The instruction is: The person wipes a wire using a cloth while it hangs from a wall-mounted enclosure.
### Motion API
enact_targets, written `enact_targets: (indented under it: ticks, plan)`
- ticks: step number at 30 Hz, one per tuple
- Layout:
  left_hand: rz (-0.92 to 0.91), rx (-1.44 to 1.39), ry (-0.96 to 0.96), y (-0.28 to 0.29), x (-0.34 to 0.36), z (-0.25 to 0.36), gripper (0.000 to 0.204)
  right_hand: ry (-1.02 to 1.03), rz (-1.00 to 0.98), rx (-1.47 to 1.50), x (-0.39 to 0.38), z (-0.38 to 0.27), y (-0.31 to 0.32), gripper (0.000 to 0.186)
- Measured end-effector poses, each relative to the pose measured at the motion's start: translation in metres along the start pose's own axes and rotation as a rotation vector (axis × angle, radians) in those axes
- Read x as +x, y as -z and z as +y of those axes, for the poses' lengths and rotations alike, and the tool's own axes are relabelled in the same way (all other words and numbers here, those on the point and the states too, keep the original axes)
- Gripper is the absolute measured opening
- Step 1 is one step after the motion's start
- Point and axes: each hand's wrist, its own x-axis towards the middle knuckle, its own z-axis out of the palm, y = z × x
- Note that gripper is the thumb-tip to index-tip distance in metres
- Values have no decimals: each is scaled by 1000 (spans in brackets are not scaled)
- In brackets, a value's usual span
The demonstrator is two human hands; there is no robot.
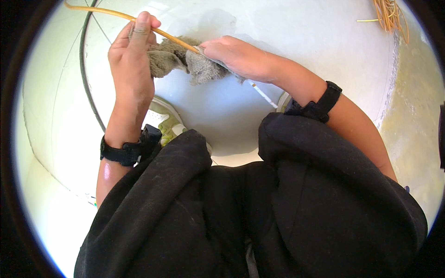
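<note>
My left hand (pixel 132 58) is closed round a thin, bendy yellow-brown rod (pixel 171 37), thumb pressed along it. The rod runs from the upper left down to the right, into a dirty grey rag (pixel 206 69). My right hand (pixel 236 55) grips that rag where it is folded over the rod; most of its fingers are hidden beneath. Part of the rag hangs in a loop toward my left hand. Beyond my right hand sticks out a thin white length with brownish marks (pixel 263 94); whether it belongs to the rod I cannot tell.
A bundle of similar orange-yellow strands (pixel 388 16) lies at the far right. A dark cable (pixel 84 69) curves along the pale floor (pixel 296 23) at the left. My shoe (pixel 167 118) is below the rag, and a damp-looking patch (pixel 213 23) shows beyond it.
</note>
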Motion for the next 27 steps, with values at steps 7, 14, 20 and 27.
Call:
enact_targets:
  ticks: [7,14,20,27]
  plan:
    - [-33,4,47,11,-4,2,26,72,18,-103,-14,16,8,29]
    - [58,-61,30,16,8,6,24,140,13,-44,-25,38,20,29]
    - [54,-47,53,20,23,26,22,41,-69,-75,-34,23,43,34]
    - [-30,-192,152,23,15,25,28,-38,82,264,-37,12,38,33]
